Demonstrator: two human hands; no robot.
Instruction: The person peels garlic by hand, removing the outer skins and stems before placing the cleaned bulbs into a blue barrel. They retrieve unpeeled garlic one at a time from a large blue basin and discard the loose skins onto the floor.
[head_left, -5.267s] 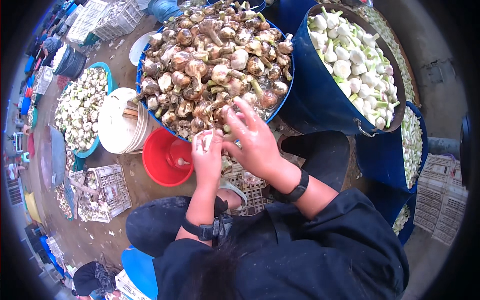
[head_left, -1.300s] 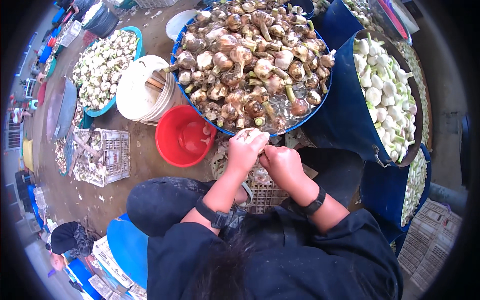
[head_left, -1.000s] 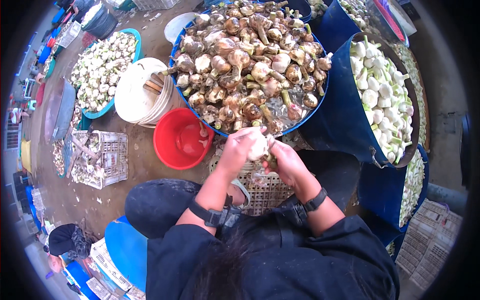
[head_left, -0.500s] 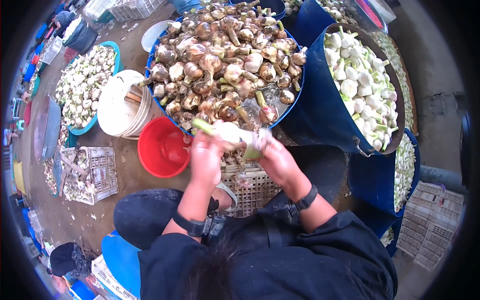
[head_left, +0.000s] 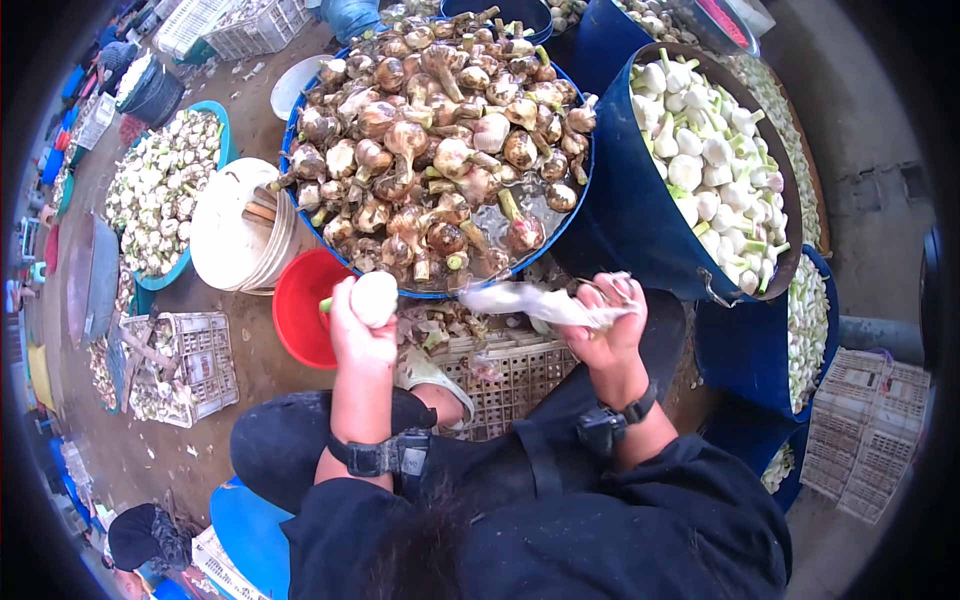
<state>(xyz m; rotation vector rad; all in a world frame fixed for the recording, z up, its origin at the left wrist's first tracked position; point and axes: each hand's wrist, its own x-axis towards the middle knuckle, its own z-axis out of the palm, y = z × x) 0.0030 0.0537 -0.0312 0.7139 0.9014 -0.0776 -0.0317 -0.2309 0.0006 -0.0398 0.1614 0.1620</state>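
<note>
My left hand is closed around a white peeled garlic bulb, whose green stem end pokes out to the left over the red bucket. My right hand grips a limp, whitish strip of garlic skin that trails left, slightly blurred. Just beyond both hands, brown unpeeled garlic bulbs are heaped in a round tub with a blue rim, with water showing at its near right. Below the hands a plastic crate between my legs has peelings on it.
To the right, a tilted blue barrel holds white peeled bulbs. White buckets stand left, near a teal basin of garlic. A crate of scraps sits on the floor. Another person is at lower left.
My hands have drawn apart from in front of the tub. The left has moved left and nearer with the bulb; the right has gone right, pulling the strip of skin away.
</note>
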